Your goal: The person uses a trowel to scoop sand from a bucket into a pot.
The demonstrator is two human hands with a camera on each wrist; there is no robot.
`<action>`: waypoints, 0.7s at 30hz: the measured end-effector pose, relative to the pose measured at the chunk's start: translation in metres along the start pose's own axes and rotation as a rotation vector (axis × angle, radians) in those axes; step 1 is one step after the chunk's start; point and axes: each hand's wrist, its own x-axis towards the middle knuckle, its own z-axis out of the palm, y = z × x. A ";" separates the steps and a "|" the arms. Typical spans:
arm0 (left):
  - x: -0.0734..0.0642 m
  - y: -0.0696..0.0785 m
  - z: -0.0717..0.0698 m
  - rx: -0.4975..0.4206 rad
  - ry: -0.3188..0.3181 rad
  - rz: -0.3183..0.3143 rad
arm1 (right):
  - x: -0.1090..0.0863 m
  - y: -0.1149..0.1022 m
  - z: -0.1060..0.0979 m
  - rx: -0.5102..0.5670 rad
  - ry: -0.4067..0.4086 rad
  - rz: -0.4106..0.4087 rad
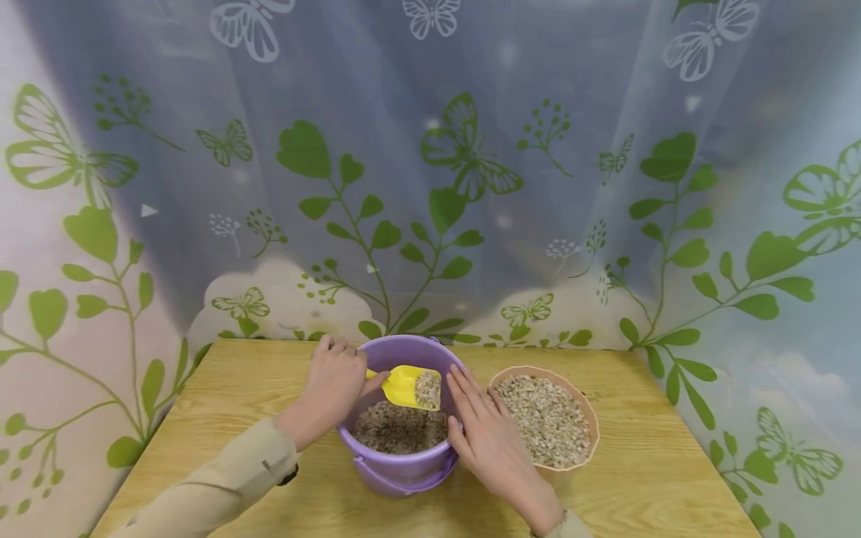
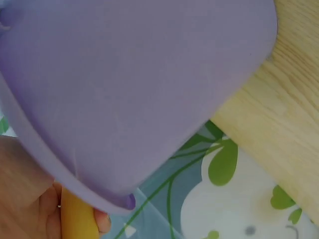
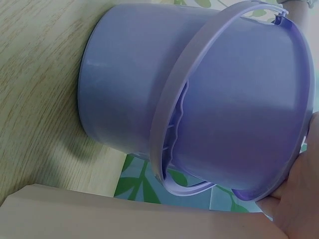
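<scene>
Scoop's place: the yellow scoop (image 1: 397,385) is over the mouth of the purple bucket (image 1: 403,350), its front edge pointing toward the right hand (image 1: 491,441).
Left fingers: the left hand (image 1: 334,385) is curled round the scoop's handle, thumb reaching toward the blade.
Right fingers: laid out nearly straight over the bucket's right rim, thumb set apart, resting there without a plain grip.
Spill risk: the small stones (image 1: 428,389) gather near the scoop's front lip, so a tilt or jolt of the left wrist could shed some; past the rim, they would scatter on the table (image 1: 646,433).
Bucket risk: a heavy press on one side, or a knock from the scoop, might rock it, though the gravel (image 1: 397,435) inside probably steadies it.
Tub risk: the peach tub (image 1: 595,431) stands just beside the right hand, well filled, and a sideways bump could spill it.
Scoop's look: bright yellow, shallow, squared at the front, raised along the sides, bare behind the load.
Stone colour: cream, tan and grey in scoop and tub; darker in the bucket (perhaps only shade from its walls).
Bucket handle: the handle (image 3: 169,94) hangs down on the near side.
</scene>
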 end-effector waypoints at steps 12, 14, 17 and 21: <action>-0.008 -0.002 -0.008 -0.060 0.038 -0.036 | 0.000 0.001 0.000 0.018 0.002 0.005; -0.010 -0.001 -0.010 -0.077 0.019 -0.053 | 0.000 0.001 0.000 0.022 -0.002 0.007; -0.012 0.000 -0.011 -0.096 -0.025 -0.083 | -0.001 0.001 0.001 0.021 -0.003 0.006; -0.014 0.002 -0.013 -0.103 -0.062 -0.104 | 0.000 0.000 0.000 0.027 -0.006 0.005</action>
